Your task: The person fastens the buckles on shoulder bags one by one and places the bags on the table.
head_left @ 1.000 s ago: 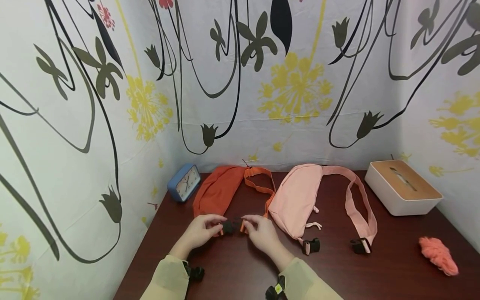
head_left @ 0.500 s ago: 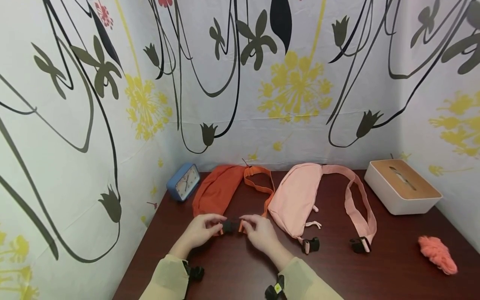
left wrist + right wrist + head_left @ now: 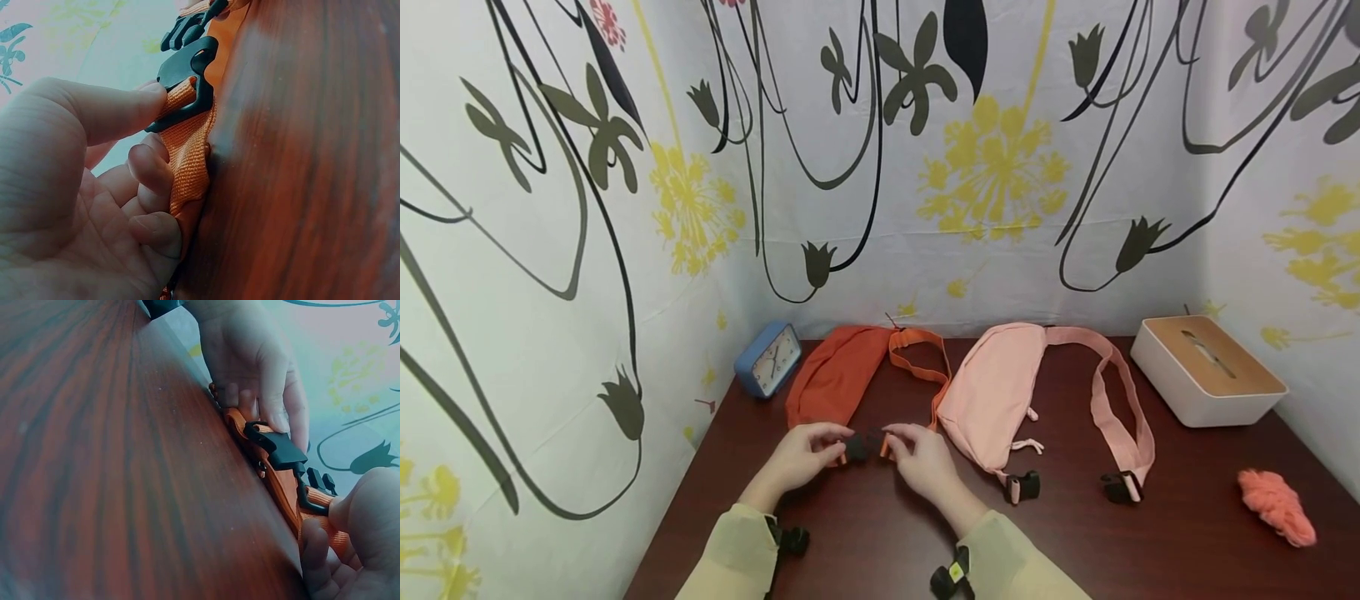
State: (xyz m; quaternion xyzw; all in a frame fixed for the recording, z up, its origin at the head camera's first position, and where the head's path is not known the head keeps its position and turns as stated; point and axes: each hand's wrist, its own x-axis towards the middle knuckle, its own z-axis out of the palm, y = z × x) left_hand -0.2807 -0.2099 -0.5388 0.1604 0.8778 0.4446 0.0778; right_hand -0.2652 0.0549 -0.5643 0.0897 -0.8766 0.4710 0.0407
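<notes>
My left hand (image 3: 808, 454) pinches the black socket half of a side-release buckle (image 3: 187, 65) and its orange strap (image 3: 187, 162) between thumb and fingers. Facing it, my right hand (image 3: 925, 462) pinches the pronged half of the buckle (image 3: 312, 497) by its orange webbing. In the right wrist view the prongs angle across the socket's mouth, with a tip right at its edge. Both halves are held low over the table, in front of the orange waist bag (image 3: 842, 375) they belong to.
A pink waist bag (image 3: 996, 392) lies right of the orange one, its buckle halves (image 3: 1022, 487) apart. A blue clock (image 3: 767, 360) stands at the back left. On the right are a white tissue box with a wooden lid (image 3: 1210, 367) and coral yarn (image 3: 1276, 507). Patterned cloth surrounds the brown table (image 3: 865, 542).
My right hand shifted slightly toward the left hand, then back out a little, both keeping their pinch on the buckle halves. The head view tilted slightly; the bags stayed put.
</notes>
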